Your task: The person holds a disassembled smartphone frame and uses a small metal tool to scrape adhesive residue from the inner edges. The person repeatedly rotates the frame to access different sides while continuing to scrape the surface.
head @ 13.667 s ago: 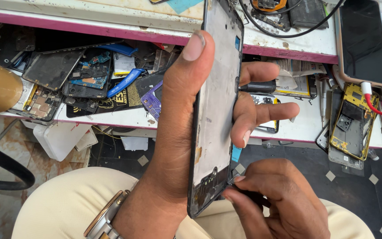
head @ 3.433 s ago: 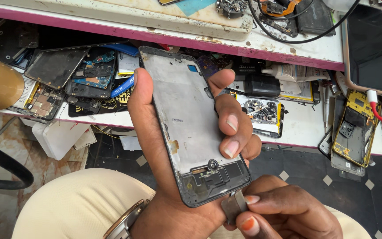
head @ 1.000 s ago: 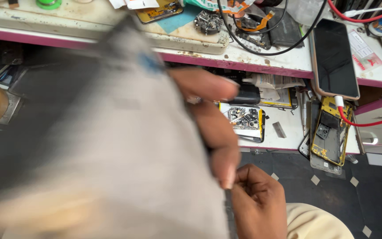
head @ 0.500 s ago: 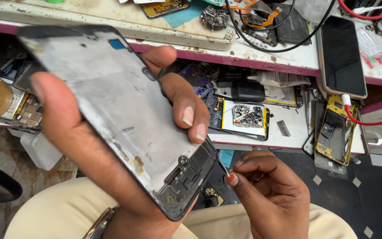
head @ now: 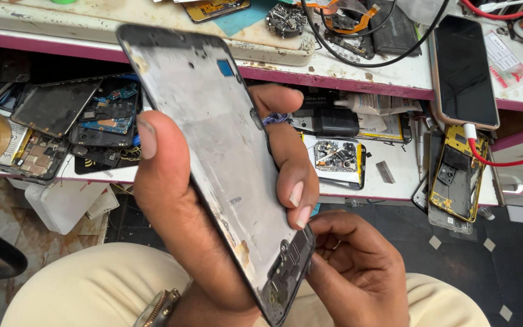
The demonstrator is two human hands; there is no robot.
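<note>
Over my lap: I sit in pale beige trousers (head: 86, 284), looking down at both my hands.
Left hand: my left hand (head: 183, 206) grasps a stripped phone frame (head: 213, 151), thumb pressed on its left edge, fingers wrapped round its right edge; a metal wristwatch (head: 158, 307) sits on that wrist.
Phone frame: a long grey metal plate with a dark rim, held tilted, its top end away from me and its dark bottom end low over my lap.
Right hand: my right hand (head: 358, 272) is curled, fingertips bunched just beside the frame's bottom right corner; I cannot tell whether they pinch anything.
Lower shelf: beyond my hands, a white shelf (head: 394, 181) carries circuit boards and opened phones, among them a yellow-backed phone (head: 458, 175) on the right.
Upper bench: furthest away, a white benchtop with a pink edge (head: 346, 72) holds a dark-screened phone (head: 464, 72), with a red cable (head: 503, 160) beside it, and black wires.
</note>
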